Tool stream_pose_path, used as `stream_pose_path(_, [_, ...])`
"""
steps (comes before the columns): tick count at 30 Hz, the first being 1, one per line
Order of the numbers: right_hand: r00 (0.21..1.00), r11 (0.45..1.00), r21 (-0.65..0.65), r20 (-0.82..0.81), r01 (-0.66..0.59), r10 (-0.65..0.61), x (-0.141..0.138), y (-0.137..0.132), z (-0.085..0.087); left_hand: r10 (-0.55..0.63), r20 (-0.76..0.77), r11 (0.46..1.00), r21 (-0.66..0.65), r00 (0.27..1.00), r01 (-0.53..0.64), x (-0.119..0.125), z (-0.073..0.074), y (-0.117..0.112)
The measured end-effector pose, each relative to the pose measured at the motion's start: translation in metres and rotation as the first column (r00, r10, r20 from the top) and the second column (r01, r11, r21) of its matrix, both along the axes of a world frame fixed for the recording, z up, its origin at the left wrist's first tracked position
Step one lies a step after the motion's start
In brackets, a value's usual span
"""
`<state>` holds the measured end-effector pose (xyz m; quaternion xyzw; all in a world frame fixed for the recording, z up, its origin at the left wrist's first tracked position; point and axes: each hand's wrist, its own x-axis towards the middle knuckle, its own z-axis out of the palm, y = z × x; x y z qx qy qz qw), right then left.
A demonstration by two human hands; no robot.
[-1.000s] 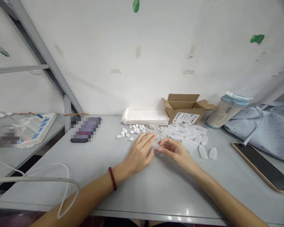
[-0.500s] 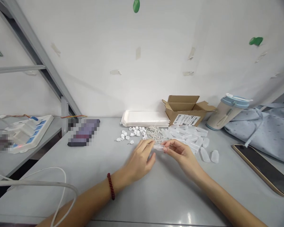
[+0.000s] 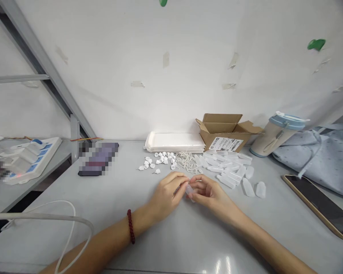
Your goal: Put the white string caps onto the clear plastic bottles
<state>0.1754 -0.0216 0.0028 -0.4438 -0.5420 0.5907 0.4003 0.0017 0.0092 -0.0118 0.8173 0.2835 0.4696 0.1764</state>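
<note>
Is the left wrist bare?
No, a red bead bracelet circles the left wrist; the right hand pinches a small clear tube.

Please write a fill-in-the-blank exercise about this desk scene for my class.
The dark red bead bracelet sits on the ____ wrist.
The open cardboard box by the wall is coloured ____.
The left hand and right hand pinch a small clear plastic vial above the ____ table.
Missing words: left; brown; grey.

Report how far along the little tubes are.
Done, possibly: two tubes lying apart from the pile. In hand: one clear tube pinched between left hand and right hand. Remaining: the tube pile, the loose white caps and the strings behind the hands.
</note>
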Motion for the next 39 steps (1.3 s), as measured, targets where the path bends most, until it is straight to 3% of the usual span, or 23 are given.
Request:
stream_pose_path(7, [1.000,0.998,0.059,-0.022,0.023,-0.022,0.0014,-0.0005,0.0026,0.026,0.060,0.987,0.154,0.998,-0.035,-0.0004,0.0045,-0.0018])
stream_pose_path(16, [0.998,0.993,0.115,0.041,0.034,-0.039,0.0058,0.0011,0.0056,0.067,0.042,0.978,0.195,0.997,-0.074,-0.0021,0.0038,-0.0043])
stream_pose_path(23, [0.994,0.990,0.136,0.107,-0.023,0.008,0.0065,0.0016,0.0059,-0.004,-0.097,0.963,0.267,0.995,0.030,-0.0017,0.0055,-0.0050])
stream_pose_path(29, [1.000,0.993,0.121,0.015,0.007,-0.009,0.0058,0.0042,0.0024,-0.011,-0.185,0.943,0.326,0.983,0.072,-0.0031,0.0044,-0.0022])
stream_pose_path(39, [0.995,0.985,0.141,0.028,0.096,-0.101,0.0079,0.0035,0.0094,-0.104,-0.234,0.936,0.305,0.967,0.174,-0.0042,0.0020,-0.0058])
